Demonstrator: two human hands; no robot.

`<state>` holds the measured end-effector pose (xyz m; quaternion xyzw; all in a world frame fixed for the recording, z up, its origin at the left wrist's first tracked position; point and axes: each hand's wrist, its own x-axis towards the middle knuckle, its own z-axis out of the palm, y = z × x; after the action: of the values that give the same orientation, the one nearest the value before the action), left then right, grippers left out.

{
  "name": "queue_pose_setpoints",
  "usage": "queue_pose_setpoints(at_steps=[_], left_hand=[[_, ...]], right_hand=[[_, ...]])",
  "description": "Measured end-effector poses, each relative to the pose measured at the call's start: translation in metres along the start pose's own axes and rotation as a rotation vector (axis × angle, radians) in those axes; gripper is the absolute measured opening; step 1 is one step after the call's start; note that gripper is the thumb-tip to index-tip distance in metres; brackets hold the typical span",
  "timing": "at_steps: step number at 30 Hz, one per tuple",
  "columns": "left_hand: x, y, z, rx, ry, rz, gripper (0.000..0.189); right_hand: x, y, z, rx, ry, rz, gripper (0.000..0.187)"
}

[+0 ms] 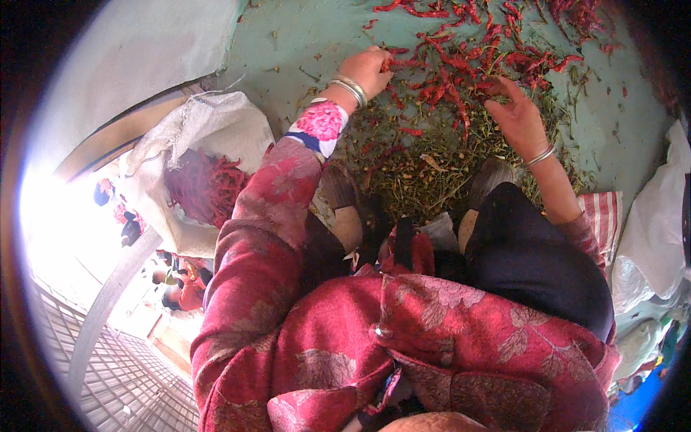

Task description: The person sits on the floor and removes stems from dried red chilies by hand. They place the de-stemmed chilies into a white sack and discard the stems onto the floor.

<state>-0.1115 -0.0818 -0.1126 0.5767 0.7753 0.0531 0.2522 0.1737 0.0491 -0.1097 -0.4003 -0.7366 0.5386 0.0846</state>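
Observation:
Dried red chili peppers (pixel 451 89) lie in a loose spread on the green floor in front of me. My left hand (pixel 368 71), with silver bangles at the wrist, is at the left edge of the spread, its fingers closed on a red chili (pixel 406 63). On the right side my right hand (pixel 517 116) hovers with thumb and fingers apart, its fingertips close to some chilies; nothing shows plainly between them. A heap of green-brown stems and calyxes (pixel 426 173) covers the floor between my shoes, under and nearer than the chilies.
An open white woven sack (pixel 237 116) holding red chilies (pixel 208 186) stands at my left. More chilies (pixel 580 19) are piled far right. White sacking (pixel 650 232) and a red-striped cloth (pixel 602 221) lie at my right. Beyond a metal grille (pixel 135 372), people sit lower left.

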Motion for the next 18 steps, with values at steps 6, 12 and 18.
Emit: queue_pose_setpoints(at_steps=[6, 12, 18], left_hand=[[0.011, 0.002, -0.031, -0.572, 0.053, -0.28, 0.028], [0.027, 0.016, -0.015, -0.053, -0.001, -0.214, 0.026], [0.04, 0.011, -0.002, 0.083, 0.066, -0.104, 0.026]], right_hand=[[0.001, 0.001, 0.002, 0.014, 0.0, -0.001, 0.049], [0.001, -0.002, -0.001, -0.018, -0.034, 0.033, 0.048], [-0.003, -0.002, -0.004, -0.037, -0.022, 0.028, 0.048]])
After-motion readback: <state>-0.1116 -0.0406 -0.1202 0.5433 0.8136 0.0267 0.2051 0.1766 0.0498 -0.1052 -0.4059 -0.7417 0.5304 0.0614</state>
